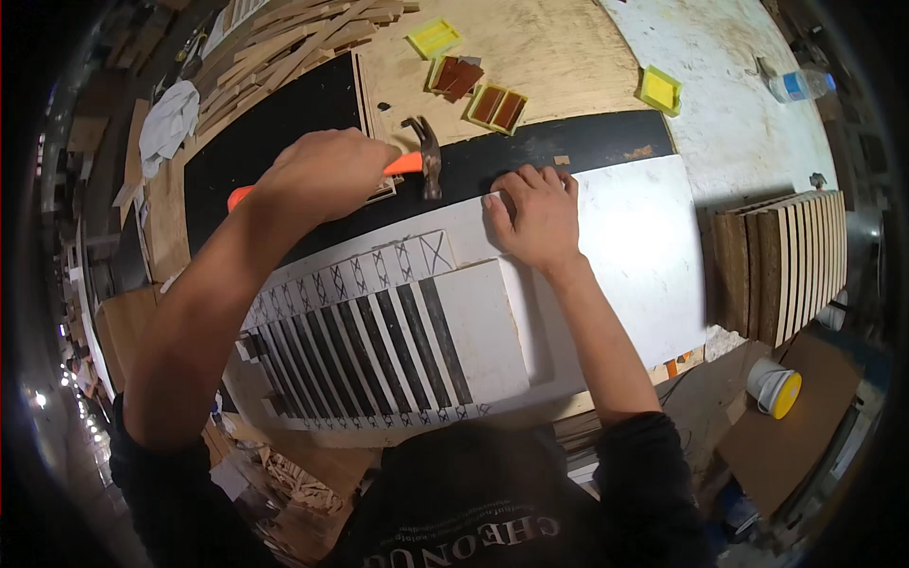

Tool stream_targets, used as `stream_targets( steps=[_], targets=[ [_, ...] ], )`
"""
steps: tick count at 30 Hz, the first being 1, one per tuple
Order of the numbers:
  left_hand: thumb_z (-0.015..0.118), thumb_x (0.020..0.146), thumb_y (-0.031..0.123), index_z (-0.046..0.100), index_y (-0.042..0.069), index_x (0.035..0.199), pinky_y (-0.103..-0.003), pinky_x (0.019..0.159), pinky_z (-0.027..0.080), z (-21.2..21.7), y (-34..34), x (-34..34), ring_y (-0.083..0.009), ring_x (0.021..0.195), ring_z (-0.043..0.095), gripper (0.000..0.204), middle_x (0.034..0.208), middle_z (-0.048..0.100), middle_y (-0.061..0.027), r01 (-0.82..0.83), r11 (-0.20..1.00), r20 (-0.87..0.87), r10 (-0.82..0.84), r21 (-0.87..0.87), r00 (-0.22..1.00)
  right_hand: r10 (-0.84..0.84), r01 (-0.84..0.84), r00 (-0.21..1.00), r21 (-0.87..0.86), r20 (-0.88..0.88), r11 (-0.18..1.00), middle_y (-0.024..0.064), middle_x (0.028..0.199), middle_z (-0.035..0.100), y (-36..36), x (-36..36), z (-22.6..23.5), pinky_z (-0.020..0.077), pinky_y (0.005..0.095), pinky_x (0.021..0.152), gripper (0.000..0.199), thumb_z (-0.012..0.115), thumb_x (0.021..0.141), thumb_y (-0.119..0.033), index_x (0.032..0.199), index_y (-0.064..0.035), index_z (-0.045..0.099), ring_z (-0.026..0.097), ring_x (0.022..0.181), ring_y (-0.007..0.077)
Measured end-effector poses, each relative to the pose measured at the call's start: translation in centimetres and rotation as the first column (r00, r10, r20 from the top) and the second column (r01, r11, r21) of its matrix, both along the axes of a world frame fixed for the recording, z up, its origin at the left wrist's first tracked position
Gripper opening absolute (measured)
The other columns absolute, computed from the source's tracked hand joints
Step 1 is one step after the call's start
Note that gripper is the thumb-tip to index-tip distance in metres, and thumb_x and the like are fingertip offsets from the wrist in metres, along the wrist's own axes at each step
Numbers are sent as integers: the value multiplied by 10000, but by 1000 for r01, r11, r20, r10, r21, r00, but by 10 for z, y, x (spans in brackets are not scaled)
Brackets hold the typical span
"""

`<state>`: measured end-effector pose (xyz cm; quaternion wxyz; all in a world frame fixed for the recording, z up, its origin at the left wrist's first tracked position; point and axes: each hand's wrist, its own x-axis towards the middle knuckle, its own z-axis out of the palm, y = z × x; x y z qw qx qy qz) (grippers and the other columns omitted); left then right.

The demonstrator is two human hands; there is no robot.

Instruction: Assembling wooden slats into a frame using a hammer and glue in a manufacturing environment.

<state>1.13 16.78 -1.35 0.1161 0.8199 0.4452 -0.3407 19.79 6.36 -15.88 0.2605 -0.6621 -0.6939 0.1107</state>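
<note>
My left hand (327, 175) is closed round the orange handle of a claw hammer (431, 161). Its dark metal head hangs over a black strip (473, 156), just left of my right hand (542, 216). That right hand rests at the far edge of a white panel (634, 237), fingers bent over the edge and the thumb apart from them. Any small thing under those fingertips is hidden. Nearer to me lies a white board with dark slats (369, 346) in a row and pencilled crosses along its ends.
Yellow trays (434, 38), some holding brown pieces (497, 108), lie on the plywood. Wooden strips (284, 47) are piled far left, beside a white cloth (169, 128). On the right are a plastic bottle (801, 85), a stack of slatted panels (781, 270) and a yellow-lidded bucket (774, 388).
</note>
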Motion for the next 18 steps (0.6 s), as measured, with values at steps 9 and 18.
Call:
stream_targets(
  steps=[9,18],
  targets=[
    [541,856,161,564,142,1199,-377,740,484,-7,-10,1,-268,823,607,344,848,649,-109,85,996,82,-88,39,993,159,-156,978,37,-133,987,84,868,543,0,20,-8,356,407,866,233,550,756,-209,930,-60,592,503,832,271],
    [499,875,151,563,158,1190,-371,717,464,-15,3,-13,-240,772,583,322,848,638,-99,226,907,161,-297,355,941,126,-118,980,57,-153,991,79,859,546,2,18,-12,369,389,853,178,510,774,-149,907,-69,597,504,822,260]
  ],
)
